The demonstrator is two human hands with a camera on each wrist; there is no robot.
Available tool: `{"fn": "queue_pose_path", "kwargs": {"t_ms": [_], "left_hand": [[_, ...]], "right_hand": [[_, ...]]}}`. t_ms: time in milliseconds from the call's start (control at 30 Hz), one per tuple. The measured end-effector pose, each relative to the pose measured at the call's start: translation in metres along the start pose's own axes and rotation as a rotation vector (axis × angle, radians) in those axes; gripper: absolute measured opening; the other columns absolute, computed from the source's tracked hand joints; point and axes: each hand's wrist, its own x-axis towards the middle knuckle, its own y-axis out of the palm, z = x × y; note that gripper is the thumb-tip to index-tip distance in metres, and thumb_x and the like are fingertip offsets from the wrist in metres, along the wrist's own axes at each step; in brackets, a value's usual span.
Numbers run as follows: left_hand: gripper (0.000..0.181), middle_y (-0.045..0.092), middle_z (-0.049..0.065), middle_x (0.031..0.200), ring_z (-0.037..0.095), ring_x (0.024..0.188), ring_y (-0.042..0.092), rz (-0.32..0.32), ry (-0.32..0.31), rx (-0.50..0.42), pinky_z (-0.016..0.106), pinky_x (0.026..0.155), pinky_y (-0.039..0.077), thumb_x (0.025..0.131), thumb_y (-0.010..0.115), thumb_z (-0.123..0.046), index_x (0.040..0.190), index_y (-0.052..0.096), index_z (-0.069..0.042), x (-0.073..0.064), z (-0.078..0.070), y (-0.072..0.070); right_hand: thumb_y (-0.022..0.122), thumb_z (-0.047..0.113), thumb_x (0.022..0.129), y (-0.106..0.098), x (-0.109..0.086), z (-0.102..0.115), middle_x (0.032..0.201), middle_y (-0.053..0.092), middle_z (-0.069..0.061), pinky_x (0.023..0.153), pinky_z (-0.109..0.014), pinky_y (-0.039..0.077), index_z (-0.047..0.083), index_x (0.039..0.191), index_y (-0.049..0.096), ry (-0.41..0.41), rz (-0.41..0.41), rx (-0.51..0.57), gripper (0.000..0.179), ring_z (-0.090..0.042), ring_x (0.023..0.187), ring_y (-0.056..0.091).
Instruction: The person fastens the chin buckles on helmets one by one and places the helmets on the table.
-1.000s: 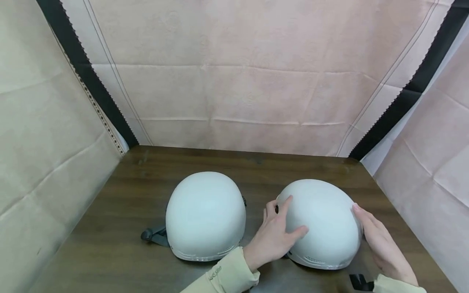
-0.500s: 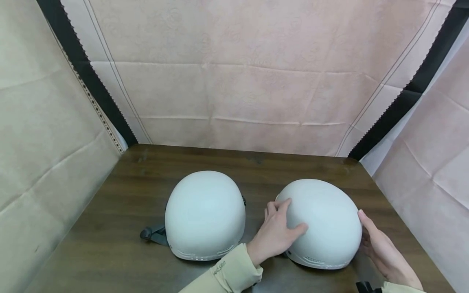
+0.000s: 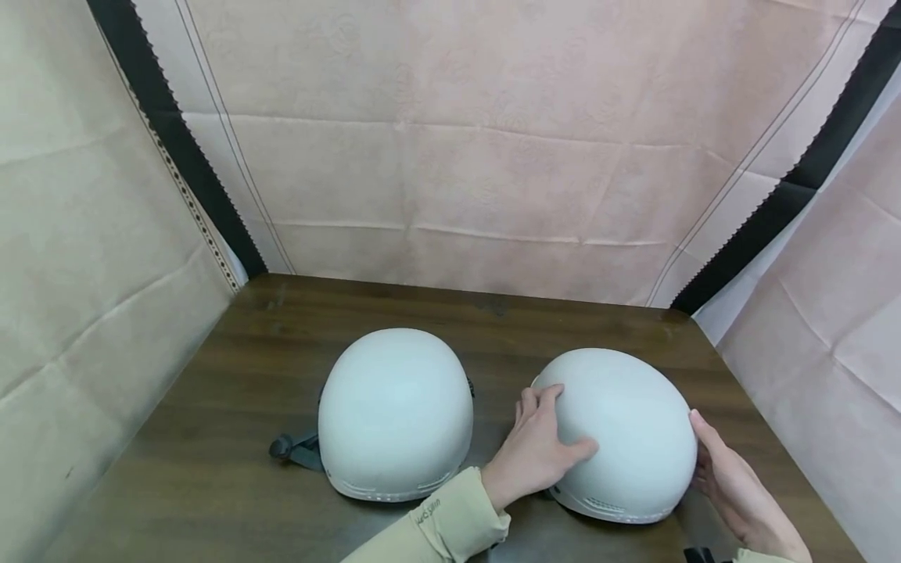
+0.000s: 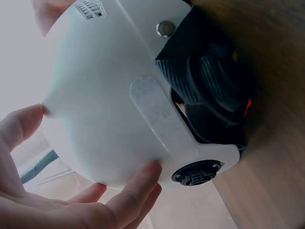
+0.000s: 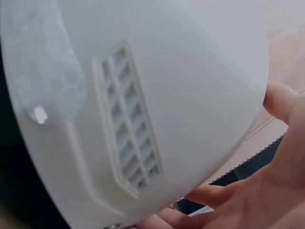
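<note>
Head view above, facing forward and down, close wrist views sharing one helmet (image 3: 626,446)

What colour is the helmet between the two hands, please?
The helmet is white; the head view shows it best.

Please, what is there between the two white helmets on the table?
The head view shows the left hand there, touching the right helmet, and a pale sleeve lower down. Beyond the hand, the gap is bare wooden tabletop.

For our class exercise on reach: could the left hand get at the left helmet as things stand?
Likely yes: only tabletop shows between the left hand and left helmet, though that hand touches the right helmet.
</note>
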Motion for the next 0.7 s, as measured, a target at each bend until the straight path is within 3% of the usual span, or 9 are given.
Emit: {"fn": "queue_pose_path", "kwargs": {"t_ms": [267, 367, 500, 700], "left_hand": [[0.088, 0.037, 0.003, 0.131, 0.022, 0.124, 0.037, 0.008, 0.039, -0.001, 0.040, 0.092, 0.045, 0.079, 0.077, -0.041, 0.152, 0.028, -0.031, 0.001, 0.001, -0.002], [0.084, 0.037, 0.002, 0.129, 0.020, 0.119, 0.037, 0.013, 0.038, 0.007, 0.038, 0.091, 0.046, 0.079, 0.078, -0.043, 0.149, 0.034, -0.033, 0.000, 0.000, -0.003], [0.082, 0.035, 0.001, 0.134, 0.019, 0.122, 0.036, 0.005, 0.044, 0.025, 0.039, 0.091, 0.046, 0.077, 0.079, -0.044, 0.147, 0.038, -0.029, 0.000, -0.001, -0.003], [0.082, 0.034, -0.003, 0.139, 0.018, 0.129, 0.036, -0.005, 0.075, 0.053, 0.038, 0.095, 0.044, 0.075, 0.081, -0.041, 0.143, 0.039, -0.021, -0.001, -0.002, -0.004]], "right_hand": [[0.008, 0.061, 0.099, 0.002, -0.002, 0.005, 0.152, 0.011, -0.037, 0.097, -0.045, 0.039, -0.004, 0.152, -0.006, -0.021, -0.006, 0.014, 0.085, -0.047, 0.137, 0.021], [0.012, 0.060, 0.100, 0.002, -0.004, 0.009, 0.149, 0.017, -0.037, 0.094, -0.043, 0.042, -0.004, 0.152, -0.004, -0.027, -0.025, 0.000, 0.084, -0.046, 0.132, 0.034], [0.017, 0.061, 0.100, 0.003, -0.004, 0.012, 0.143, 0.030, -0.034, 0.087, -0.038, 0.047, -0.006, 0.152, 0.003, -0.008, -0.072, -0.035, 0.086, -0.029, 0.117, 0.052], [0.019, 0.056, 0.102, 0.004, -0.007, 0.014, 0.143, 0.027, -0.032, 0.077, -0.024, 0.047, -0.009, 0.151, 0.003, -0.029, -0.105, -0.055, 0.083, -0.002, 0.100, 0.053]]}}
